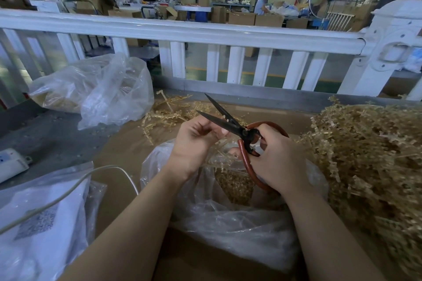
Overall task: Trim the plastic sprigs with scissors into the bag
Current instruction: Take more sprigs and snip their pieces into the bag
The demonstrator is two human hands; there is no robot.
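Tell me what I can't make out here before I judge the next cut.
Head view only:
- Sprig in the left hand: curled fingers and motion blur hide it.
- Scissors handle loops: partly covered by the right hand.
- Open bag: depth of clippings hidden by crumpled plastic and both forearms.
- Sprig pile: cut off at the right edge.

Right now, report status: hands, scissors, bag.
Right hand grips scissors, blades open. Left hand pinches a sprig over the bag. Nothing in the way.
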